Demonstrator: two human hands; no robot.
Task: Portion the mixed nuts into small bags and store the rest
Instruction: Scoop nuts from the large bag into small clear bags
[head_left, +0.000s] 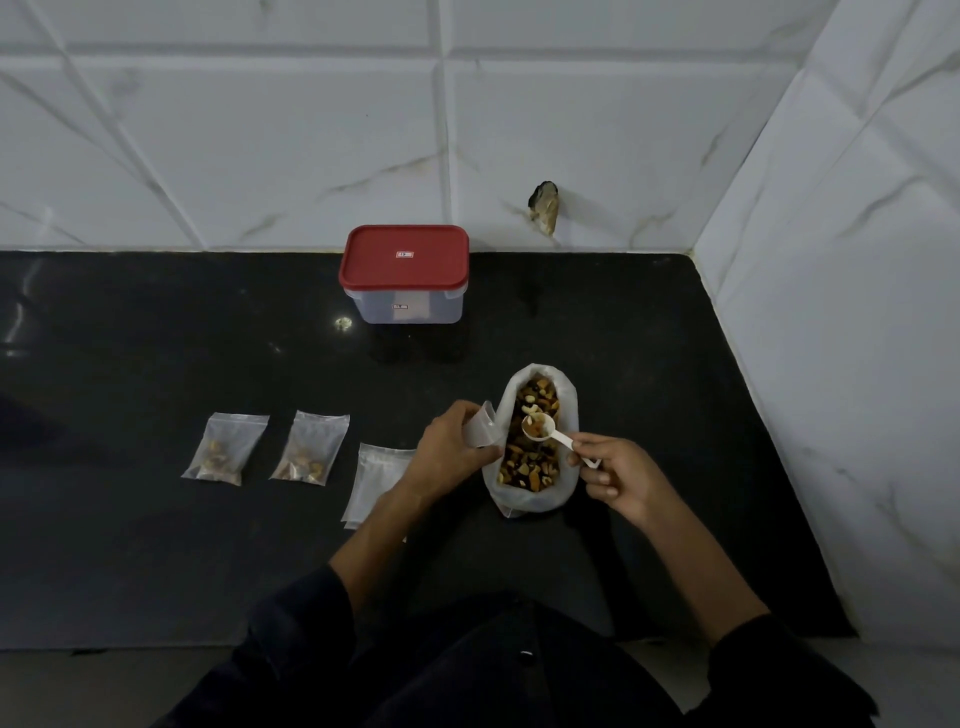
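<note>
White plastic scoop (550, 435): handle pinched between thumb and fingers of the right hand (615, 475); bowl extends to the left of that grip, loaded with a few nuts, held over the open mouth of the large bag (535, 496).

Mixed nuts (530, 457): bulk lot in the large translucent bag, standing open directly between the two hands, its right wall beside the right fingertips, its left wall touching the left hand's knuckles.

Small clear bag (480, 426): empty, gripped in the curled fingers of the left hand (452, 452), its top rising above the fingers, just left of the scoop bowl and against the large bag's rim.

Spare small bags (371, 480): flat stack, lying under and to the left of the left wrist, partly hidden by the forearm.

Filled small bags, two: nearer one (309, 449) further left of the left hand; farther one (226, 449) beyond it, well apart from the grip. Each shows nuts gathered at its near end.

Storage box (408, 301): clear, with red lid (405, 255) seated on top; stands beyond both hands, against the tiled wall (260, 156).

Counter (156, 545): black, glossy, bearing all items.
</note>
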